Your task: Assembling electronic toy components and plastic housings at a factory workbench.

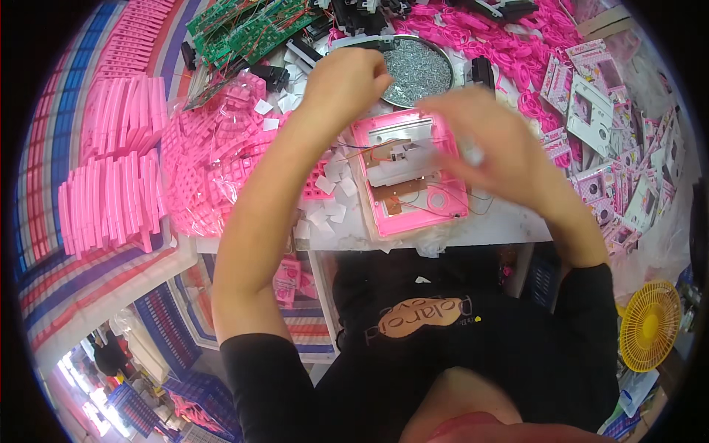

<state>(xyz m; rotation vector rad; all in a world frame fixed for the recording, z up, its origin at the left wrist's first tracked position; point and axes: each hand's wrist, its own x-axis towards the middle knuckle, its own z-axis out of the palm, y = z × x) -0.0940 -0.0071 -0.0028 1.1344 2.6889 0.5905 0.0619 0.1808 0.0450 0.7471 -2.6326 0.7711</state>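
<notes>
A pink plastic casing [402, 224] lies on the table in front of me, its inside facing up. Within it sit a grey-white mechanism [402, 171], brown boards and thin loose wires. My left hand [343, 85] is curled, knuckles up, beside the round tray of small screws [425, 70] and just below a black plastic part [362, 44]. Its fingertips are hidden, so what they grip does not show. Over the casing's right side hovers my right hand [498, 144], smeared by motion. A small pale blur shows near its thumb, too unclear to name.
Left of the casing are bagged pink grid-like parts [214, 155] and small white paper squares [336, 188]. Stacked pink panels [114, 203] stand farther left. Green circuit boards [251, 33] and pink straps [473, 29] lie behind; printed panels [591, 118] heap at the right.
</notes>
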